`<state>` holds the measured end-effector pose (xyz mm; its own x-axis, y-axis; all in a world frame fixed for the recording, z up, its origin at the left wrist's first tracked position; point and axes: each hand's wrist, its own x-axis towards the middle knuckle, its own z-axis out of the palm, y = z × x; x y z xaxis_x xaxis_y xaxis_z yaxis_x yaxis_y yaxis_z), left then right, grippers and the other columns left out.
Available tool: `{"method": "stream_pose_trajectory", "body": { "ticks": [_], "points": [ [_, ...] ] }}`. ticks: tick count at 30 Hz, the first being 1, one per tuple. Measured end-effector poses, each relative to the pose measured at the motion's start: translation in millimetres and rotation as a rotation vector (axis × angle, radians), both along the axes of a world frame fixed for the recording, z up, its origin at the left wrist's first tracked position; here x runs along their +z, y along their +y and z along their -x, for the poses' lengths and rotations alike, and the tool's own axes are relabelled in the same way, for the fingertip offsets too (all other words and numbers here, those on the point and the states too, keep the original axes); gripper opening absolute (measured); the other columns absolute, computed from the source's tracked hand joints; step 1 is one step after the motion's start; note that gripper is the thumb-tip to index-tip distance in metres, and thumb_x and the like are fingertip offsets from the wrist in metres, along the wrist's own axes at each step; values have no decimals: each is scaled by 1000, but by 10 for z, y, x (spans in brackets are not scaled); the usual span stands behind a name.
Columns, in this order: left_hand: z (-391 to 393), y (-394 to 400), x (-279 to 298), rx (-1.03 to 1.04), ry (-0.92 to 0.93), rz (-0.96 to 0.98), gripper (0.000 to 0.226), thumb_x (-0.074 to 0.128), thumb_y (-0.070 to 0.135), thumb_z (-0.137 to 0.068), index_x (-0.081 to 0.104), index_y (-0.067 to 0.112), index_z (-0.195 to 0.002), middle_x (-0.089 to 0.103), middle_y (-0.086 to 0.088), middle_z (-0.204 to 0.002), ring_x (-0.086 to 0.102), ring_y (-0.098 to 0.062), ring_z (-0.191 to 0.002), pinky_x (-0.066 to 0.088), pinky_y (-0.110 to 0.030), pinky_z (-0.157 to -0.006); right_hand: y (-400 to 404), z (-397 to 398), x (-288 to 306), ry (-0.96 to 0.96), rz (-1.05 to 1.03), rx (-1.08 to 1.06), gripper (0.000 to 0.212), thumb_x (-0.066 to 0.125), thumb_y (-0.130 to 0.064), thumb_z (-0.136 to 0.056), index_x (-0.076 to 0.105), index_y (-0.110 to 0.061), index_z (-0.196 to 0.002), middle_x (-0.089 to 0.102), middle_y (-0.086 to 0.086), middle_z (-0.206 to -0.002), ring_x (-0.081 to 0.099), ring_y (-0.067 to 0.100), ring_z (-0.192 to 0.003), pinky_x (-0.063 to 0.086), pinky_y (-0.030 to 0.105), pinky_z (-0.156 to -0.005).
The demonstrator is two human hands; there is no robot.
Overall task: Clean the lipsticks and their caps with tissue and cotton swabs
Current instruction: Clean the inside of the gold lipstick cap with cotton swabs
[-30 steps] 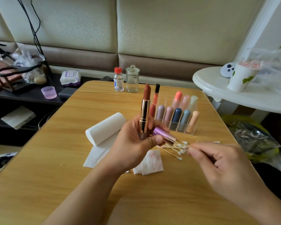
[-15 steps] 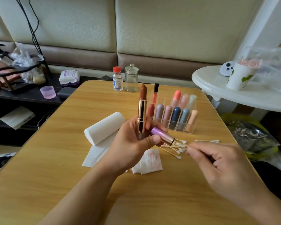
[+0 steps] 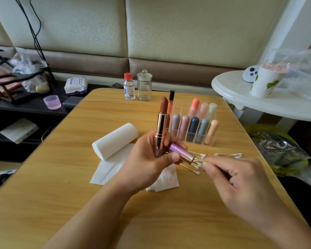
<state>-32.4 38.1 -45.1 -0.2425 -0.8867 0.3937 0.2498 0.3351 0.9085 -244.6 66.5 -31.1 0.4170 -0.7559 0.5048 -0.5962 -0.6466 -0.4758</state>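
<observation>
My left hand point(image 3: 147, 162) holds an open brown lipstick point(image 3: 161, 126) upright, gold tube showing, and its purple cap point(image 3: 182, 154) lying sideways under the thumb, open end toward the right. My right hand point(image 3: 241, 184) pinches a cotton swab whose tip sits at the cap's mouth. A loose heap of cotton swabs point(image 3: 196, 163) lies on the table just behind the cap. A tissue roll point(image 3: 115, 141) and a stained folded tissue point(image 3: 166, 182) lie beneath my left hand.
A clear organiser point(image 3: 192, 130) with several pastel lipsticks stands behind my hands. More swabs point(image 3: 229, 155) lie to the right. A small bottle point(image 3: 129, 86) and glass jar point(image 3: 144, 86) stand at the wooden table's point(image 3: 61, 186) far edge. A white side table point(image 3: 258, 105) is at right.
My right hand has moved slightly left, bringing the swab tip up to the cap's open end. The left hand keeps its hold, nearly still.
</observation>
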Motion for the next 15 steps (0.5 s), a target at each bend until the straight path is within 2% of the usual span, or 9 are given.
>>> {"method": "stream_pose_trajectory", "body": {
  "ticks": [2,4,8,12,15],
  "points": [
    [9,-3,-2,13,9,1,28,65,-6,-80,47,15,-82,70,-15,-93,64,-32,-81,53,-32,-72,-11,-37,0,38,-6,-13,34,55,-27,-96,56,-20,-62,43,-10,-49,44,11,-45,24,15,-45],
    [1,-7,-5,10,-3,8,27,65,-5,-81,46,14,-84,69,-16,-93,64,-32,-81,53,-31,-72,-7,-80,-8,93,-17,23,38,51,-31,-97,57,-17,-62,45,-5,-50,45,14,-47,25,16,-47],
    [-11,-3,13,30,-11,29,32,68,-3,-81,54,26,-81,71,-12,-94,67,-26,-83,53,-33,-75,-63,-74,39,6,7,-27,31,57,-21,-94,63,-14,-64,44,-4,-48,42,14,-45,22,13,-46],
    [1,0,-4,34,-27,32,27,64,-7,-80,44,11,-83,70,-10,-92,66,-22,-82,53,-29,-73,-45,-161,5,82,-1,-5,36,55,-29,-94,55,-18,-60,44,-5,-47,43,16,-47,28,16,-48],
    [-8,-18,4,40,-35,34,28,63,-8,-80,42,9,-83,70,-11,-92,66,-22,-81,53,-31,-74,-95,-127,61,-2,-3,17,32,58,-24,-94,61,-17,-63,46,-4,-49,43,14,-47,27,19,-45]
  ]
}}
